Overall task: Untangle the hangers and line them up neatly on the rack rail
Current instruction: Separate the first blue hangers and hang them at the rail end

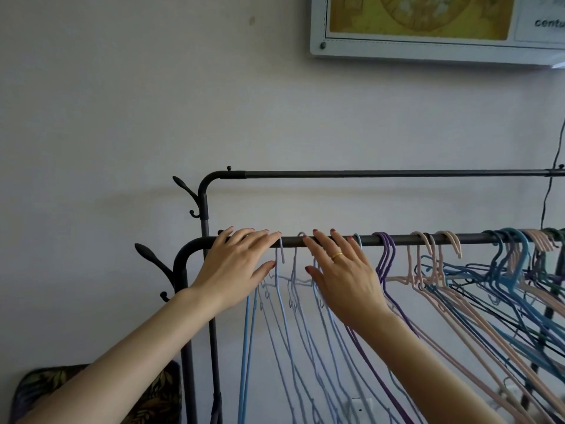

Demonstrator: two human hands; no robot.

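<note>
The left hand (237, 264) lies flat with straight, spread fingers resting on top of the dark metal front rail (406, 239) of the clothes rack, near the rail's curved left corner, gripping nothing. The right hand (342, 270), wearing a gold ring (337, 255), is likewise released, its straight fingers laid over the same rail just to the right, touching the hooks of the pale blue thin wire hangers (279, 289) that hang between and beneath the two hands. Further right along the rail hang purple wire hangers (385, 255), then pink wire hangers (428, 261), and toward the rail's right end a crowded, crossed bunch of teal and blue hangers (510, 258). Behind stands the rack's higher back rail (367, 173), with black coat hooks (186, 191) at its left corner. A framed yellow picture (428, 22) hangs on the pale wall (122, 102).
</note>
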